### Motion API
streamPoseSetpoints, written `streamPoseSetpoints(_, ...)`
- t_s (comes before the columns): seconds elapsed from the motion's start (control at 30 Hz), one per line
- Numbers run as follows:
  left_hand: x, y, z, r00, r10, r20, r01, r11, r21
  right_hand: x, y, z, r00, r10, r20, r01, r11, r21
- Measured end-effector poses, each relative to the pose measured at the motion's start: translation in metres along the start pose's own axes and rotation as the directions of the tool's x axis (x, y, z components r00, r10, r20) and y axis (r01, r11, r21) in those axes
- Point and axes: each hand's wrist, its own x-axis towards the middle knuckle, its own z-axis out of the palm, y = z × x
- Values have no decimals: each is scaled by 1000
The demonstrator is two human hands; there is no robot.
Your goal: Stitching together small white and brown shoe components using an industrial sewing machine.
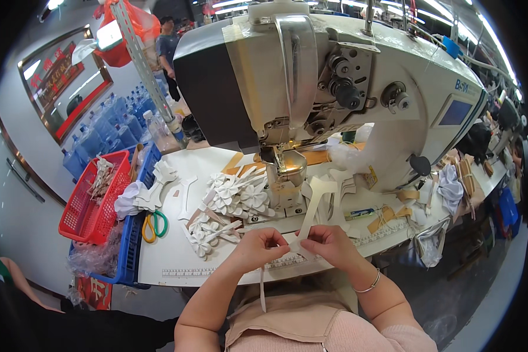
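i see my left hand (259, 243) and right hand (328, 240) both pinching a pale cut-out strip (314, 205) above the worktop (176, 258), just before the sewing machine (311, 88).

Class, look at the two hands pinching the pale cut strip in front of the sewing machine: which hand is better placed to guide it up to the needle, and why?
Probably the right hand. It pinches the pale strip where it rises toward the presser foot; the left hand grips the lower end, farther left.
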Motion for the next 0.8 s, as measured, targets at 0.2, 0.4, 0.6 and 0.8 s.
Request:
streamPoseSetpoints(0.2,2,0,2,1000,6,-6,-6,1000,13,-1,0,1,1000,9,-2,-9,1000,2)
streamPoseSetpoints(0.4,4,-4,3,998,5,-57,-4,1000,17,2,1,1,1000,8,2,-8,1000,4)
streamPoseSetpoints(0.6,6,-3,7,996,38,-84,-31,996,86,7,7,-1,998,29,49,-34,995,98)
streamPoseSetpoints(0.8,7,3,1,980,165,108,-173,983,67,13,0,-8,992,17,128,-47,970,236)
